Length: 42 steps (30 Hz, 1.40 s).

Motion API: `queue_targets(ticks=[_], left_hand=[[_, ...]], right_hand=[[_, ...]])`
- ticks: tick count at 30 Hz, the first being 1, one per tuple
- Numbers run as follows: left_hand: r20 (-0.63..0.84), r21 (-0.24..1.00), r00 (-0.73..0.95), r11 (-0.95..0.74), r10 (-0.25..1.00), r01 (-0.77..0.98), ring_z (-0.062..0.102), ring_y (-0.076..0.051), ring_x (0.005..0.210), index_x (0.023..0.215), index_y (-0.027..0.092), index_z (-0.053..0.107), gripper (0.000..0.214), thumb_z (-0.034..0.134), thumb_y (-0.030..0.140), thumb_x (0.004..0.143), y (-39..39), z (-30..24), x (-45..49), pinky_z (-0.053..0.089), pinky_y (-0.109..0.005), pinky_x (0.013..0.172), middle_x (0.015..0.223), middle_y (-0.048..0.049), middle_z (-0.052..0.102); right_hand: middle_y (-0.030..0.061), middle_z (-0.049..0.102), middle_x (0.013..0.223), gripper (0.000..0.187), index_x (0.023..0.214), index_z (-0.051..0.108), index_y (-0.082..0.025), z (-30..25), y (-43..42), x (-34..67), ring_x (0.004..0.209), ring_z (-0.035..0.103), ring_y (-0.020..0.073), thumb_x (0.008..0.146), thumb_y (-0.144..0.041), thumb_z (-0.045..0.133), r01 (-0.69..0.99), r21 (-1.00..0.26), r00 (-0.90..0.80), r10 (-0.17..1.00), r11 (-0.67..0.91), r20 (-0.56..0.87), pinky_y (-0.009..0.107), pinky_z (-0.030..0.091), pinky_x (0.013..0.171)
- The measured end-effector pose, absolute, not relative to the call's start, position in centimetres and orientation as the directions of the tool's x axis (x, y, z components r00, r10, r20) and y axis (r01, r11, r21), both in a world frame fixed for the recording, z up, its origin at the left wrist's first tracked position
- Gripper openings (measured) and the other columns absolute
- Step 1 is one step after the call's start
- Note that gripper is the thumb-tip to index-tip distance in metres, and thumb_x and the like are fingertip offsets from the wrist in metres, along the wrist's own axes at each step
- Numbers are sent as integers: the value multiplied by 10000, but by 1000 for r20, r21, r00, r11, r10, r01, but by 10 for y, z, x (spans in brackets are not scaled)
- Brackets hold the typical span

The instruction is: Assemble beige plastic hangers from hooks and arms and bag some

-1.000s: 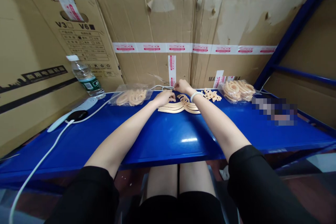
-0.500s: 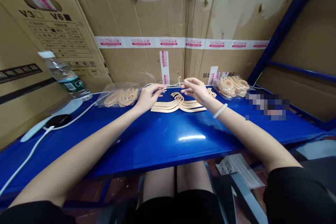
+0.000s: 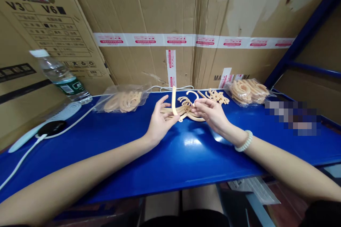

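My left hand [image 3: 159, 122] is raised above the blue table [image 3: 165, 156], its thumb and fingers closed on a beige plastic hanger arm [image 3: 174, 100] that stands nearly upright. Just to the right, my right hand [image 3: 212, 112], with a white bead bracelet on the wrist, pinches a small beige hook [image 3: 192, 94]. The hook and the arm are close together; I cannot tell whether they touch. Behind both hands lies a flat stack of beige hangers [image 3: 186, 110].
A clear bag of beige parts [image 3: 123, 100] lies at the left, another bag [image 3: 248, 90] at the right, with loose hooks [image 3: 217, 95] between. A water bottle [image 3: 61, 75], a white cable [image 3: 21, 159] and a black puck [image 3: 50, 127] sit far left. Cardboard boxes [image 3: 149, 17] wall the back.
Both hands have drawn back from the far edge toward me and lifted off the stack. The left hand now holds a hanger arm upright, and the right hand holds a hook beside it.
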<state>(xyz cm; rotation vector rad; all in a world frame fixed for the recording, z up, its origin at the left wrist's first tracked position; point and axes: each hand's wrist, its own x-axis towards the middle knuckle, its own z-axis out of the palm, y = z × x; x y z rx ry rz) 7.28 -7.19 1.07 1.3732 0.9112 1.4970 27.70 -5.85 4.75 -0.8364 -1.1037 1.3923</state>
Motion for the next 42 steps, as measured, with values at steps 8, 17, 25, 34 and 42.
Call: queue_targets(ticks=[8, 17, 25, 34, 42], left_hand=[[329, 943, 133, -318, 935, -98, 692, -187, 801, 775, 196, 591, 258, 816, 318, 743, -80, 10, 72, 605, -348, 808, 820, -18, 650], [342, 940, 173, -336, 923, -63, 687, -188, 825, 672, 204, 543, 280, 776, 309, 787, -86, 13, 71, 608, -339, 773, 796, -12, 642], [406, 914, 199, -402, 892, -61, 679, -166, 759, 637, 202, 529, 297, 758, 288, 805, -92, 17, 73, 603, -301, 692, 813, -20, 662], [398, 917, 200, -391, 895, -74, 695, -178, 729, 645, 205, 531, 292, 763, 294, 799, -95, 16, 74, 594, -296, 646, 757, -13, 647], [378, 925, 154, -381, 913, -12, 658, -127, 659, 769, 195, 576, 216, 786, 238, 747, -94, 16, 75, 567, -226, 604, 761, 10, 624]], right_hand=[[20, 751, 861, 265, 875, 699, -187, 34, -68, 275, 811, 719, 124, 695, -258, 881, -262, -964, -313, 949, -44, 42, 229, 600, 750], [51, 746, 1016, 178, 875, 736, -180, 37, -75, 272, 873, 726, 143, 778, -294, 831, -213, -964, -464, 885, -158, -42, 259, 627, 794], [29, 739, 850, 203, 853, 726, -170, 31, -74, 274, 795, 739, 145, 748, -281, 860, -226, -953, -494, 867, -199, -64, 256, 634, 766], [7, 712, 751, 262, 775, 676, -176, 29, -80, 267, 704, 726, 137, 709, -325, 881, -233, -968, -435, 900, -90, 22, 267, 638, 715], [7, 673, 748, 263, 752, 659, -205, 32, -84, 264, 669, 679, 142, 744, -392, 843, -150, -985, -397, 908, 81, 135, 297, 615, 673]])
